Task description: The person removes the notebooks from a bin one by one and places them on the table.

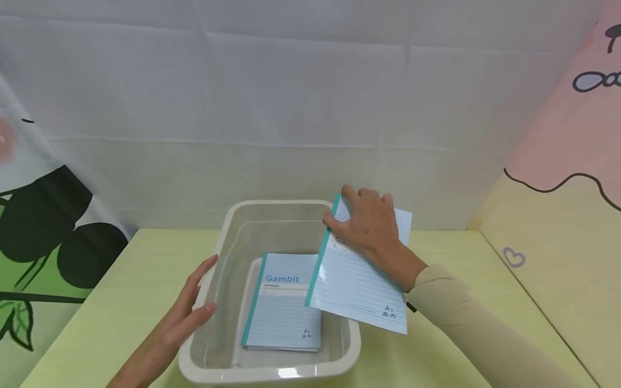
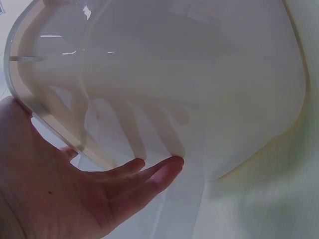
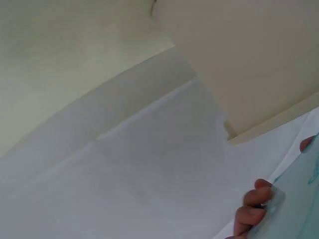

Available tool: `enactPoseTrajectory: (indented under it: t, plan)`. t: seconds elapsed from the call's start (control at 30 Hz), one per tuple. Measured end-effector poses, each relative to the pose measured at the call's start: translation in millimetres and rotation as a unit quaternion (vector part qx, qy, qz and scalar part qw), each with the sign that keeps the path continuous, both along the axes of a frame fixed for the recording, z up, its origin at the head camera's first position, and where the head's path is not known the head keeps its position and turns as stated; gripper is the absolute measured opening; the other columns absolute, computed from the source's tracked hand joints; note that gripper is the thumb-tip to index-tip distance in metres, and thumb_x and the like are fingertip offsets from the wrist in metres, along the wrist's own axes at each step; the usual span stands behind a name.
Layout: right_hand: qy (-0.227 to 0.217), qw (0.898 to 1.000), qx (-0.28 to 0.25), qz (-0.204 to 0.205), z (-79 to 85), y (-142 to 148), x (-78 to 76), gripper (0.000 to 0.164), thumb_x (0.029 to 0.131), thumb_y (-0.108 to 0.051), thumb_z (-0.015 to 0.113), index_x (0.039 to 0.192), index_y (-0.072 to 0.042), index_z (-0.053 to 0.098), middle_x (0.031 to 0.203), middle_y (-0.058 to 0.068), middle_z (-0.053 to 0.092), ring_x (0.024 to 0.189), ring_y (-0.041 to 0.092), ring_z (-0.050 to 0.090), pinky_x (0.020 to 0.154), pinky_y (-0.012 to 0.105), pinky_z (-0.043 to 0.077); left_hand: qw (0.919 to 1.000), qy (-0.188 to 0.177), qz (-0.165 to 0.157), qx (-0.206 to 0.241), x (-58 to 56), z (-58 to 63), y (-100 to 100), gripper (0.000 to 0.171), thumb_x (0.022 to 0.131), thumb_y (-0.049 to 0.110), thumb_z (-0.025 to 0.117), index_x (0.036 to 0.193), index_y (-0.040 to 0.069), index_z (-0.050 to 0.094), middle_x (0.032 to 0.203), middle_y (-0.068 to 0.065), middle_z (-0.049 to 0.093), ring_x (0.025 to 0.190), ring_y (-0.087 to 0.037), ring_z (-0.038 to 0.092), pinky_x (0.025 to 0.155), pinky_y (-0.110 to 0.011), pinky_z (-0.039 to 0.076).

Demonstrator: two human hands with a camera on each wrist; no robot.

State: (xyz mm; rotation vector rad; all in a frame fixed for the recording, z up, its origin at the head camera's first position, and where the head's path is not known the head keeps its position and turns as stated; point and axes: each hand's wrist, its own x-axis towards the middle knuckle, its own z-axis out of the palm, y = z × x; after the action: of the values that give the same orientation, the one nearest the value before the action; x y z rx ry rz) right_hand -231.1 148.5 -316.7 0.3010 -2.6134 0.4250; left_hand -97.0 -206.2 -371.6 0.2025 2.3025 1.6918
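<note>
An off-white plastic tub (image 1: 271,374) stands on the table. Inside it lies a light-blue Gambit notebook (image 1: 286,307) with a teal spine, cover up. My left hand (image 1: 179,318) holds the tub's left side, with the thumb over the rim. In the left wrist view, the fingers of that hand (image 2: 109,194) lie against the tub's outer wall (image 2: 224,89). My right hand (image 1: 371,223) grips a second, matching notebook (image 1: 356,285) by its upper part, tilted above the tub's right rim. Fingertips (image 3: 251,209) curl round this notebook's edge (image 3: 289,209) in the right wrist view.
The tub sits on a pale yellow-green table (image 1: 432,355). A white cloth backdrop (image 1: 291,108) rises behind the table. Printed panels flank it: one with dark shapes and leaves (image 1: 43,231) on the left, a pink and cream one (image 1: 558,226) on the right.
</note>
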Motion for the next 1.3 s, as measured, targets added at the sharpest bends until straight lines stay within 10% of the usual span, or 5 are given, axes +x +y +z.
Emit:
enactPoseTrajectory:
  t: [0.3,0.6,0.9,1.3]
  plan:
    - [-0.074,0.994,-0.071,0.025,-20.5,75.5,0.0,0.045,0.095,-0.047,0.059,0.13,-0.019,0.059,0.093,0.007,0.065,0.083,0.026,0.055,0.083,0.039,0.031,0.9997,0.021,-0.009,0.001,2.2,4.1,4.1,0.069,0.109,0.031,0.045,0.162,0.052,0.006,0.17,-0.012,0.016,0.137,-0.045,0.046,0.087,-0.052,0.063]
    - [-0.111,0.994,-0.001,0.023,-70.9,155.9,-1.0,0.035,0.095,-0.04,0.06,0.117,-0.013,0.059,0.085,0.006,0.062,0.079,0.024,0.052,0.074,0.037,0.03,0.9998,0.018,-0.009,0.003,4.5,4.3,2.3,0.069,0.109,0.03,0.045,0.162,0.052,0.006,0.169,-0.012,0.016,0.138,-0.046,0.045,0.087,-0.054,0.062]
    - [-0.122,0.989,0.075,0.041,-101.1,217.2,-14.5,0.057,0.094,-0.041,0.065,0.138,-0.005,0.058,0.132,0.024,0.067,0.116,0.043,0.062,0.092,0.059,0.037,0.9999,0.014,0.005,0.001,3.3,4.1,4.2,0.071,0.108,0.036,0.046,0.162,0.052,0.003,0.174,-0.009,0.007,0.141,-0.05,0.043,0.087,-0.058,0.061]
    - [-0.103,0.985,0.135,0.041,-125.6,245.4,-23.9,0.048,0.094,-0.039,0.066,0.129,-0.007,0.064,0.11,0.02,0.063,0.099,0.039,0.061,0.083,0.055,0.039,0.9998,-0.009,0.017,0.008,5.0,3.4,7.6,0.072,0.106,0.039,0.047,0.161,0.055,0.003,0.174,-0.009,0.007,0.141,-0.048,0.046,0.086,-0.057,0.062]
